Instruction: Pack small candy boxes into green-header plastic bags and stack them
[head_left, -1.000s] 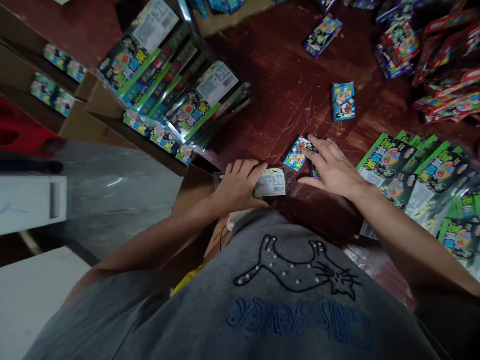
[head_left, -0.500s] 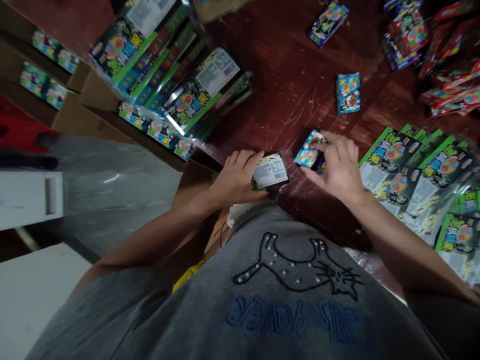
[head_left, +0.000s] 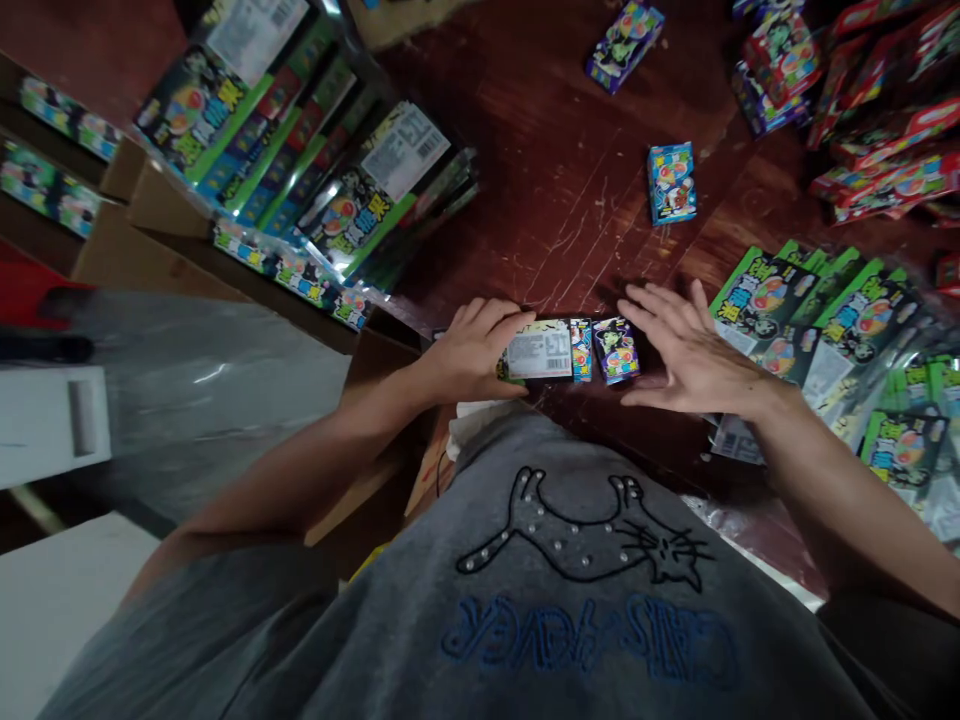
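My left hand (head_left: 474,352) grips a small packaging sleeve or bag with a black and green header and a white barcode label (head_left: 538,352); its left part is hidden under my fingers. A blue candy box (head_left: 582,350) shows only as a narrow strip at the right end of the package, the rest covered by it. Just right of that, a purple candy box (head_left: 618,350) lies on the table with a small gap between them. My right hand (head_left: 679,350) is spread around the purple box's right end, fingers apart; whether it touches the box is unclear.
Another blue box (head_left: 673,184) and a purple box (head_left: 625,46) lie farther back on the dark red table (head_left: 517,190). Red boxes (head_left: 892,150) pile at the back right. Flat packages (head_left: 825,320) overlap at right. Filled packs (head_left: 360,200) stand over cardboard cartons (head_left: 180,250) at left.
The blue box has left my right hand and now sits at the package's right end. My right hand has opened and the purple box is uncovered. The whole view has shifted slightly.
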